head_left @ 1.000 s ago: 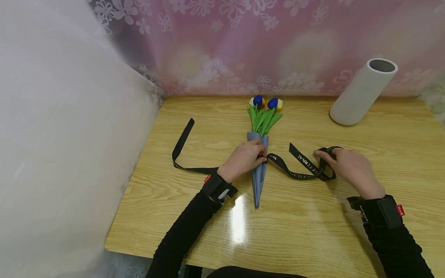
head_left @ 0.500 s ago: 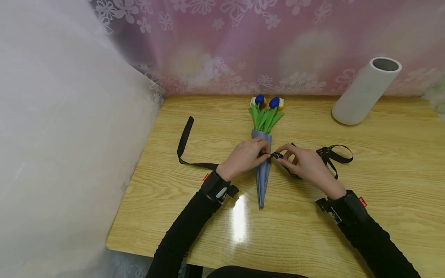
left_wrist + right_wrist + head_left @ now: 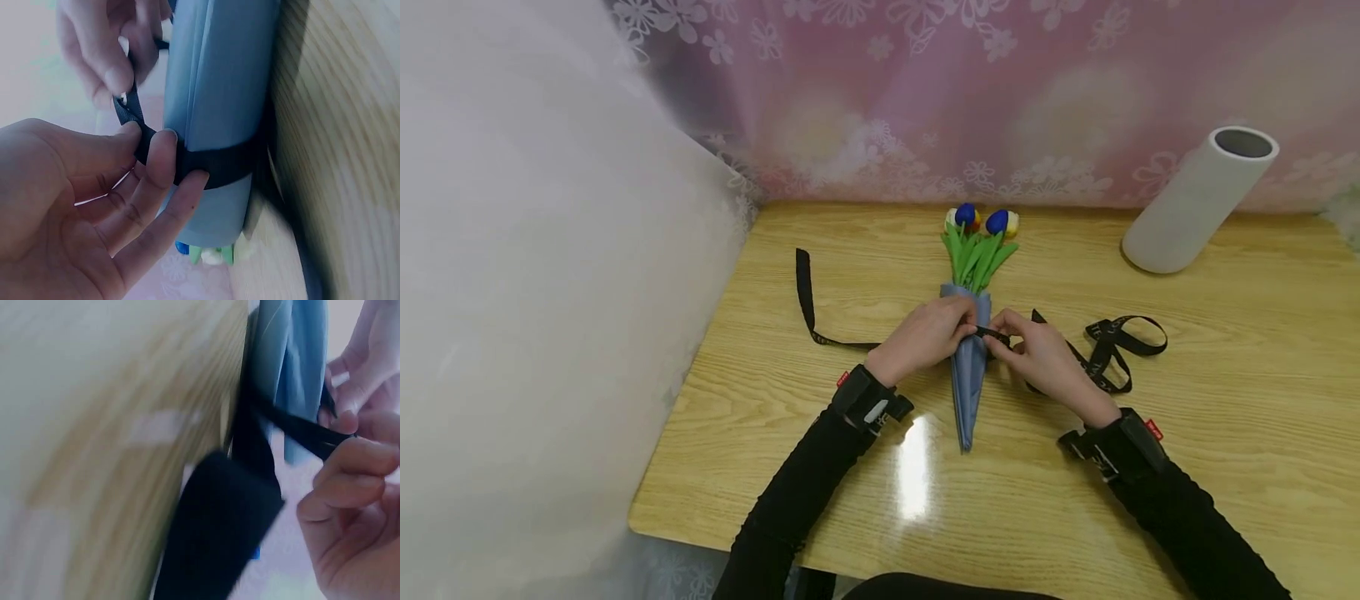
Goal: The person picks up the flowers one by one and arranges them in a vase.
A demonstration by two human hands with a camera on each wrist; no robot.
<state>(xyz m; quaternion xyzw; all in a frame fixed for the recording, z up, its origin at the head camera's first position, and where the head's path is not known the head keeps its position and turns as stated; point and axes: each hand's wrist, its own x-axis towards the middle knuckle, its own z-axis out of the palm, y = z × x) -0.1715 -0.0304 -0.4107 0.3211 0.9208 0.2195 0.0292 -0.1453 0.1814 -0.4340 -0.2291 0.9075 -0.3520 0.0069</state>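
A small bouquet of tulips with green leaves [image 3: 973, 258] lies on the table in blue-grey wrapping paper [image 3: 967, 408]. Black printed ribbon [image 3: 219, 165] runs round the paper below the leaves. My left hand [image 3: 921, 340] pinches the ribbon between thumb and finger at the paper, other fingertips resting on the wrap. Just to its right, my right hand [image 3: 1043, 354] pinches the ribbon too, thumb against forefinger, as the right wrist view shows with the taut strip [image 3: 306, 432]. The part between the two hands is short and partly hidden by fingers.
One ribbon tail [image 3: 805, 292] trails left on the wooden table [image 3: 850, 500]. Looped ribbon [image 3: 1105, 358] lies beyond my right hand. A white slanted vase [image 3: 1195, 204] stands at the back right, before a pink floral curtain [image 3: 925, 108].
My right hand has left the looped ribbon on the right and come left beside the bouquet, where it now pinches the ribbon. The left hand stays at the wrap; the left tail has shifted slightly right.
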